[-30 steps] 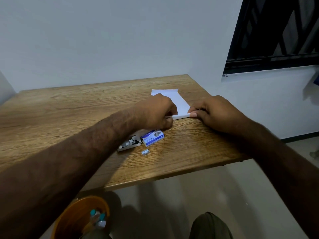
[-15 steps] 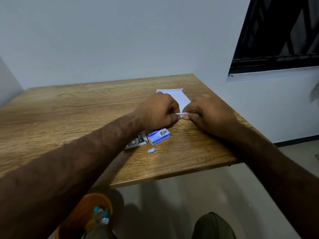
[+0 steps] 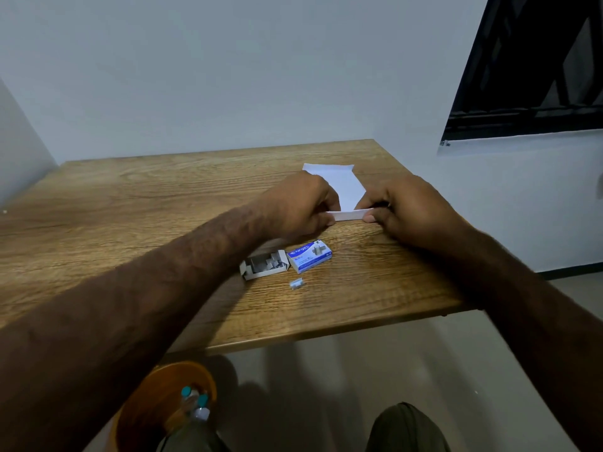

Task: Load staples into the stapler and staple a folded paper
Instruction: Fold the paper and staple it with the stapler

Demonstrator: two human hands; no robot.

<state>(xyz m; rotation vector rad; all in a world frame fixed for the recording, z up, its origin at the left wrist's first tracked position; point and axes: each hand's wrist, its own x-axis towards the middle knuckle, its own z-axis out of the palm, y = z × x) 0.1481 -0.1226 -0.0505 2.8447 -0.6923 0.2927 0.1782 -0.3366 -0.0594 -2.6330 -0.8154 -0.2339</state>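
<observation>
Currently, in the head view, the left hand (image 3: 300, 203) and right hand (image 3: 411, 210) are both curled. Each pinches one end of the folded near edge of the white paper (image 3: 342, 187) between thumb and fingers. The paper lies flat on the wooden bench (image 3: 130, 203), towards its far right side. Nearer the front edge lie an open staple tray (image 3: 264, 265), its blue sleeve (image 3: 310, 257) just beside it, and a short staple strip (image 3: 296, 283). Pale walls enclose the bench, with a dark window (image 3: 538, 76) at right. On the floor, an orange bucket (image 3: 146, 409) holds capped bottles (image 3: 195, 402). The left forearm cuts off part of the bucket. Most fingertips are hidden behind the knuckles.
</observation>
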